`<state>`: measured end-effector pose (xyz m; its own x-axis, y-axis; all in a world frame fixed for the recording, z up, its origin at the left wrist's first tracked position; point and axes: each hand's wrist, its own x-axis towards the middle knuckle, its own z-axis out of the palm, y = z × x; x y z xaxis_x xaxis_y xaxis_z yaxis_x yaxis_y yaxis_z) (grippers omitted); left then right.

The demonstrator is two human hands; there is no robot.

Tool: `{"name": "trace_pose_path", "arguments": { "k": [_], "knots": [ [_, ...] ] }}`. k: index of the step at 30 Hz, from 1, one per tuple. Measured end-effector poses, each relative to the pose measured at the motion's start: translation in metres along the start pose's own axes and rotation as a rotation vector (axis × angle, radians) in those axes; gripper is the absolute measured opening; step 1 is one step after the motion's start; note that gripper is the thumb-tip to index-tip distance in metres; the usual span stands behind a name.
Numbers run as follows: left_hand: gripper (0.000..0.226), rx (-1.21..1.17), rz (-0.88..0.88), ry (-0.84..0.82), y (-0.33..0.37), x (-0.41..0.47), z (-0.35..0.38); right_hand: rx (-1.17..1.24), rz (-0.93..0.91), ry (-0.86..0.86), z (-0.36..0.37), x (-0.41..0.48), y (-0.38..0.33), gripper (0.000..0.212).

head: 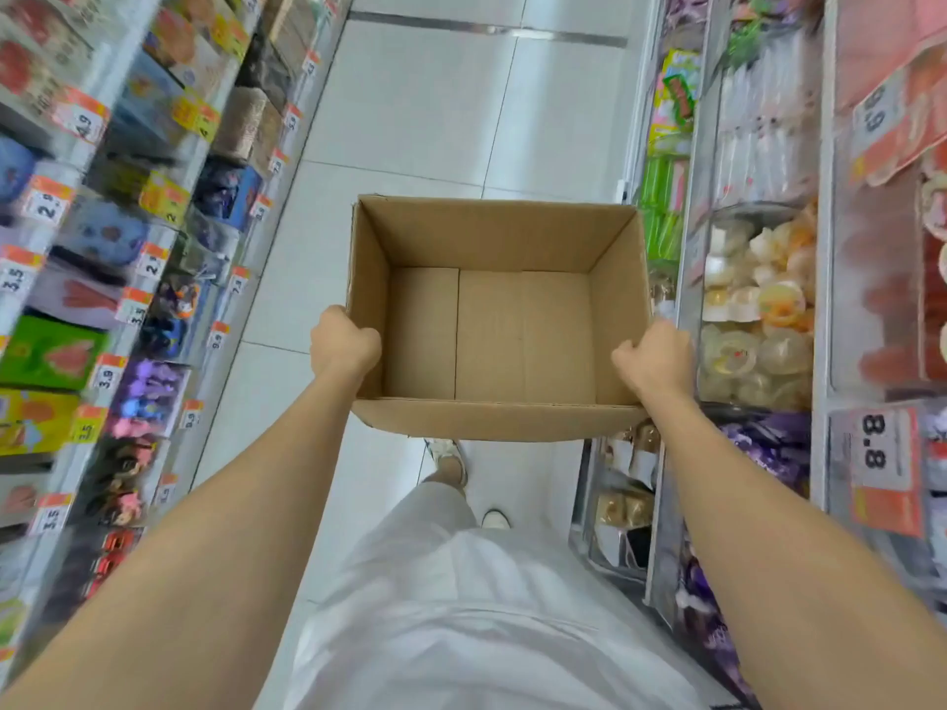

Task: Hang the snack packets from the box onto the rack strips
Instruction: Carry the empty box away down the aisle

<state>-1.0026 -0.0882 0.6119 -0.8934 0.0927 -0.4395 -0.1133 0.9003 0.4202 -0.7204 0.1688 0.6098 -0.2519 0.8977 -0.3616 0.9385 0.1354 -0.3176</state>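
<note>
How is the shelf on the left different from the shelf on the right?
The left shelf holds colourful boxes, green, blue and purple; the right shelf holds clear packs of pale round snacks. The left shelf shows many price tags, the right shelf only a few. Both have orange tags.

I see a white tiled floor [425,110] down the aisle, shelves [118,207] of boxed goods with orange price tags [82,117] on my left, wrapped sweets [758,310] on my right, and a white shoe [448,453] below.

A white shirt [461,632], pale trousers [441,507], white shoes [494,519], arms bare.
</note>
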Motion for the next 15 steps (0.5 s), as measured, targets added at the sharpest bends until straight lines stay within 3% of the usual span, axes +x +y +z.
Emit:
{"name": "trace_pose_path", "arguments": {
  "k": [7, 15],
  "knots": [
    [0.037, -0.029, 0.068, -0.071, 0.189, 0.177, 0.014, 0.041, 0.101, 0.089, -0.03, 0.181, -0.121, 0.015],
    [0.029, -0.018, 0.156, -0.07, 0.423, 0.347, 0.006, 0.113, 0.144, 0.195, -0.105, 0.393, -0.259, 0.017]
  ]
}}
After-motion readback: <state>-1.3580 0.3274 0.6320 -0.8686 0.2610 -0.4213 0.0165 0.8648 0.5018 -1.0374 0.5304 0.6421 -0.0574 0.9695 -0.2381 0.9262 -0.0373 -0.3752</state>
